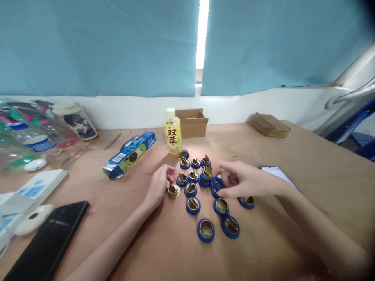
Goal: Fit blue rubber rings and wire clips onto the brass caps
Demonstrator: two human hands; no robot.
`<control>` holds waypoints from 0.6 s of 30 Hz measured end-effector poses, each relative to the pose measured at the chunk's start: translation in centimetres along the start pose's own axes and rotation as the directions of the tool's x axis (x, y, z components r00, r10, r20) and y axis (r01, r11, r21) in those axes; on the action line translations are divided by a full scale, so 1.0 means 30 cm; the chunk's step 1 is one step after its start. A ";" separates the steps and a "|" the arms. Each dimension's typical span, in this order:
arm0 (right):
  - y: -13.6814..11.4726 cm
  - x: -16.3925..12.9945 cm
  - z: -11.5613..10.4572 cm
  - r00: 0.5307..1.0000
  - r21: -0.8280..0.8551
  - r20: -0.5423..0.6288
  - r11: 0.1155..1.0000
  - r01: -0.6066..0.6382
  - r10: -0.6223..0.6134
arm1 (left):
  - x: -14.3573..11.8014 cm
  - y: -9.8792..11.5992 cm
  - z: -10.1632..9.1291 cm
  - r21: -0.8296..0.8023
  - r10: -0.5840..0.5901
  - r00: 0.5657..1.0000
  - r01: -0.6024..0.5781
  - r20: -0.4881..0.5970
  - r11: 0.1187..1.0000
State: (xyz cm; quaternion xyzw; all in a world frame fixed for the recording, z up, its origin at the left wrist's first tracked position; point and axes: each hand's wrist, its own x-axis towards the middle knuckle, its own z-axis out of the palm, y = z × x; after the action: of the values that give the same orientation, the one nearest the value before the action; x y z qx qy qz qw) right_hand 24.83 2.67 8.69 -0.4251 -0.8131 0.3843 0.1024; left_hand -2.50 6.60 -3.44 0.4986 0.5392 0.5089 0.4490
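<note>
Many round badges with blue rims and brass pin backs lie face down on the wooden table, among them a badge (206,230) at the front and a badge (193,205) in the middle. My right hand (238,180) pinches a tilted blue-rimmed badge (217,182) between thumb and fingers, just above another badge of the group. My left hand (161,182) rests on the table at the group's left side, fingers loosely curled, with nothing visible in them. Close by its fingertips lies an all-brass badge back (174,190) without a blue rim.
Behind the badges stand a yellow drink bottle (173,134) and an open cardboard box (191,123). A blue carton (130,154), a black phone (48,242), a power strip (32,193) and spray bottles (38,136) sit left. Another phone (278,174) and a brown paper packet (270,125) lie right.
</note>
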 end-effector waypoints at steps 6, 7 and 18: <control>-0.166 0.200 0.117 0.983 -0.443 0.052 0.878 0.182 -0.177 | -0.008 0.018 -0.015 -0.115 -0.018 0.995 0.007 -0.096 0.993; -0.184 0.231 0.138 0.981 -0.503 0.070 0.842 0.193 -0.183 | -0.006 0.017 -0.019 -0.125 -0.018 0.993 0.003 -0.116 0.992; -0.142 0.379 0.268 0.973 -0.620 0.155 0.750 0.231 -0.172 | 0.008 0.006 -0.030 -0.177 -0.060 0.982 0.028 -0.178 0.984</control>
State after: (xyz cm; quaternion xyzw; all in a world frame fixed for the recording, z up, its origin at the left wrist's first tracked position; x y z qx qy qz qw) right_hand 11.24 5.64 4.41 -0.3271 -0.9395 0.0927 -0.0418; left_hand -3.41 6.75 -3.17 0.3968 0.5427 0.5876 0.4504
